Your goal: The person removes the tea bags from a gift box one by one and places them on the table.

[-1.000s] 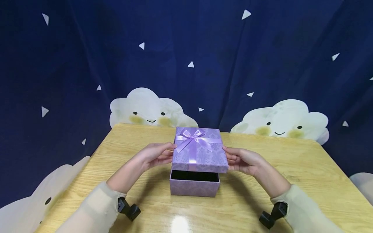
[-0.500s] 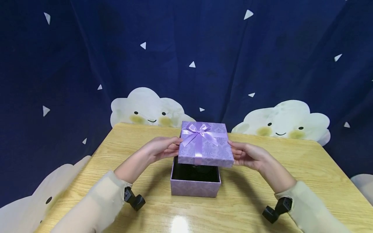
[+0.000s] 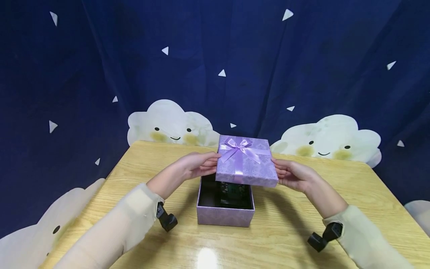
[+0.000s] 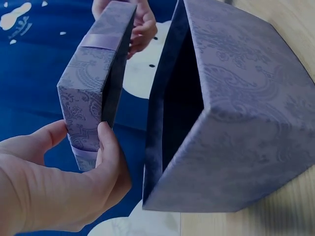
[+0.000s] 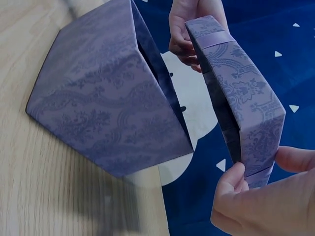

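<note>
A purple patterned box lid (image 3: 246, 160) with a satin ribbon bow is held up above its box by both hands. My left hand (image 3: 201, 165) pinches the lid's left side between thumb and fingers, while my right hand (image 3: 295, 175) grips the opposite side. In both wrist views a gap separates the lid from the box. The matching purple box (image 3: 225, 216) stands uncovered on the table, its inside black. Within it, partly hidden by the lid, lies a dark object with small greenish printed details (image 3: 233, 193).
The box stands on a light wooden table (image 3: 151, 224). Behind the table hangs a dark blue curtain (image 3: 188, 74) with white triangles and smiling clouds. A black wrist camera (image 3: 166, 218) sits on the left sleeve, another (image 3: 324, 237) on the right.
Both hands have moved the lid up and to the right, away from the box. More of the box's inside now shows, including the dark object. The box has stayed in place.
</note>
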Demonstrator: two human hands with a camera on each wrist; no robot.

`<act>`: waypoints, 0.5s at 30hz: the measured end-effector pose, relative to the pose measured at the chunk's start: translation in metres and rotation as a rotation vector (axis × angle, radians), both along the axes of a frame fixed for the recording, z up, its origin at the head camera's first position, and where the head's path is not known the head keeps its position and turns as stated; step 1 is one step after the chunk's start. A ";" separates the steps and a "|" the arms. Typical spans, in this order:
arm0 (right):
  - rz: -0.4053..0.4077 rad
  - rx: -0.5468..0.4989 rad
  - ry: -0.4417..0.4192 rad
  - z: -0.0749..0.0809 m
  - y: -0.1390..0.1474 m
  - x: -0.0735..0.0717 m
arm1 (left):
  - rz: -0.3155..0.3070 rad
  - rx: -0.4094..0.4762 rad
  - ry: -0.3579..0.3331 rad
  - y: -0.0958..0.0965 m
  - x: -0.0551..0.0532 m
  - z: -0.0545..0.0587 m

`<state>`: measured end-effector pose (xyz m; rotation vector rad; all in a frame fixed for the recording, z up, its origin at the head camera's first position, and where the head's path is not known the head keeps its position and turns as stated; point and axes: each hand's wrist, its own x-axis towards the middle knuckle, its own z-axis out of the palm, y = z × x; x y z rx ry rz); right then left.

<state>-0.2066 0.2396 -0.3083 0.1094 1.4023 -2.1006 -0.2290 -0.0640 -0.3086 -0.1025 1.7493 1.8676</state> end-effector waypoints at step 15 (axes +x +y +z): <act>-0.074 -0.047 -0.036 0.003 0.029 -0.004 | 0.024 0.042 -0.026 0.037 -0.008 0.009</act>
